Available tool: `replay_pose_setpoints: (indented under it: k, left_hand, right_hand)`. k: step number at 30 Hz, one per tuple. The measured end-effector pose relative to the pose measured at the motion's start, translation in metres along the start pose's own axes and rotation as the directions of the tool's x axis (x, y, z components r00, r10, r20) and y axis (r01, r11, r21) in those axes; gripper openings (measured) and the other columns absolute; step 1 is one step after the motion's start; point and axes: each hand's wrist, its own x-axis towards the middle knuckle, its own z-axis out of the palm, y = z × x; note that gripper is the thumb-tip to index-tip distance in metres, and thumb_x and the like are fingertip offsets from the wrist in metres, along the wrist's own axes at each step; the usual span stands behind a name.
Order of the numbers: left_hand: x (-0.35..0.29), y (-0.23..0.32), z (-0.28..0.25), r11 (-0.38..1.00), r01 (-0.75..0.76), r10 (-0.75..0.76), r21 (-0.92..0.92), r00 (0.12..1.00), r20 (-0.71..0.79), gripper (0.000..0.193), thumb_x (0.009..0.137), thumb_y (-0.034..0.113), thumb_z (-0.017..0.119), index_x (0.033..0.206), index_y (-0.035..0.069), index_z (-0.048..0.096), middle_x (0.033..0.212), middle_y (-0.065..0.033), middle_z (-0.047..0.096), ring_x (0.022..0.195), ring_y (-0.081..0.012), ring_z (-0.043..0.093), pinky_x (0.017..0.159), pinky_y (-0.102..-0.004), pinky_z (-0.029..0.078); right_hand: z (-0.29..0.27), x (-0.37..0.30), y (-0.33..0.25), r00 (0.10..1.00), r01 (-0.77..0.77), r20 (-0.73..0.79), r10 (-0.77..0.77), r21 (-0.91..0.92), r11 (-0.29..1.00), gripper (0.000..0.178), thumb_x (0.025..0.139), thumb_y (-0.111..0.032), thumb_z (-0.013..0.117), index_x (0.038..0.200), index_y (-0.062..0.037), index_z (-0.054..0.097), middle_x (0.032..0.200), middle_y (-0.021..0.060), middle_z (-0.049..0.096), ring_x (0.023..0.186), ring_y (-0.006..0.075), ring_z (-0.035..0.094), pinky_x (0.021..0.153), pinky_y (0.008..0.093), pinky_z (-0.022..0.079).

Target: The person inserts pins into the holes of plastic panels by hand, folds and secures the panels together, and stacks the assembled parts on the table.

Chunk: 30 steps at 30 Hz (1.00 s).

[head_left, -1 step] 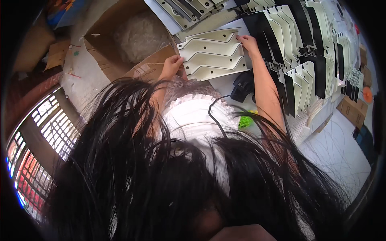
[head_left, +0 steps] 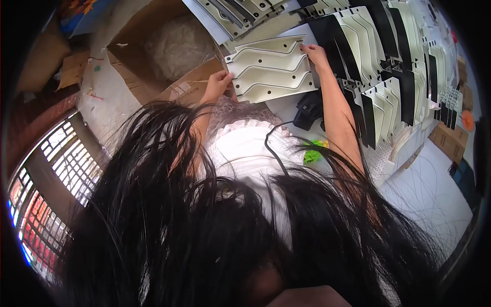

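Note:
Between my hands is a set of cream, wavy-edged panels [head_left: 271, 78], overlapping in rows with dark edge lines and small dark round spots. My left hand [head_left: 220, 84] grips the left edge, fingers closed on it. At the upper right corner, my right hand [head_left: 314, 54] pinches the same piece between thumb and fingers. The panels lie tilted over the far edge of my lap, just beyond a white ruffled apron [head_left: 245, 146]. Below their right end sits a black device [head_left: 308, 110] with a black cable. Loose dark hair covers parts of both forearms.
An open cardboard box [head_left: 202, 72] with clear plastic inside stands to the left. Stacks of similar cream and black panels [head_left: 353, 38] fill the right side, with more panels [head_left: 240, 18] at the far edge. A bright green bundle [head_left: 313, 153] lies near my right forearm.

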Motion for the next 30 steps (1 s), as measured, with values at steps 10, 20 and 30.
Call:
replay_pose_setpoints:
  k: [10,20,30]
  left_hand:
    - [0.005,-0.011,-0.001,0.999,-0.036,0.037,0.032,0.999,-0.029,0.020,0.096,0.024,0.057,0.095,0.004,0.062,0.078,0.0010,0.062,0.065,-0.0049,0.056,0.059,-0.0189,0.045]
    - [-0.003,0.020,0.016,0.991,0.108,-0.095,0.076,0.983,-0.160,0.037,0.085,0.038,0.069,0.096,0.003,0.062,0.073,0.0006,0.060,0.059,-0.0045,0.050,0.055,-0.0187,0.042]
    - [0.024,0.028,0.041,0.930,0.021,0.149,0.368,0.892,-0.426,0.078,0.061,0.048,0.084,0.108,-0.006,0.054,0.103,-0.0188,0.066,0.093,-0.0259,0.066,0.082,-0.0348,0.050]
  right_hand:
    - [-0.002,-0.019,-0.013,0.882,0.270,-0.347,-0.320,-0.184,0.945,0.016,0.079,-0.021,0.071,0.085,-0.0061,0.071,0.073,0.0052,0.066,0.070,0.0191,0.064,0.068,0.0305,0.049]
    - [0.047,-0.078,-0.068,0.833,0.467,0.086,-0.546,-0.638,0.612,0.030,0.090,-0.036,0.051,0.109,-0.0187,0.068,0.105,0.0073,0.057,0.104,0.0289,0.050,0.087,0.0483,0.038]
    - [0.058,-0.080,-0.068,0.813,0.447,0.043,-0.581,-0.685,0.575,0.036,0.093,-0.034,0.040,0.108,-0.0172,0.067,0.111,0.0093,0.054,0.101,0.0311,0.051,0.088,0.0497,0.037]
